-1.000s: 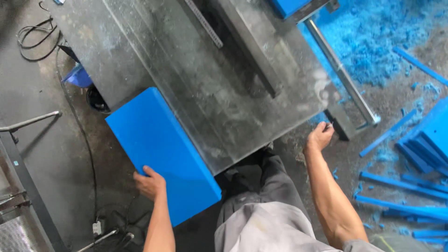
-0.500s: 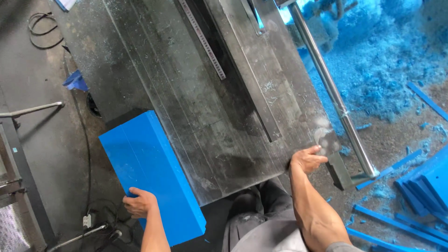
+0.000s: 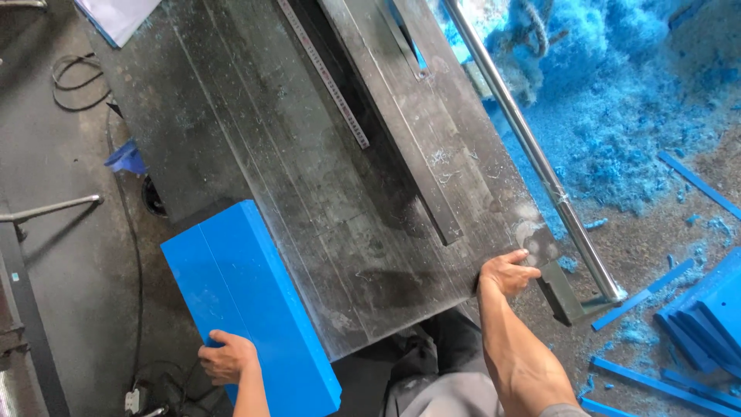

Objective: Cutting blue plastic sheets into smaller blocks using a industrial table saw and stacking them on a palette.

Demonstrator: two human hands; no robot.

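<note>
Blue block (image 3: pixel 255 309) in left hand (image 3: pixel 225 357)

Bare steel tabletop (image 3: pixel 255 147) (fence bar (image 3: pixel 394 116) rightward)

Bright daylight, strongest far right on blue shavings (image 3: pixel 617 93), slightly washed out. Dull sheen w/ faint glare on steel table (image 3: pixel 309 170) and rail (image 3: pixel 532 154). Soft shadows under table at left and near edge. Floor (image 3: pixel 62 255) at left dimmer. Sharp overall; mild wide-angle bend at edges.
</note>
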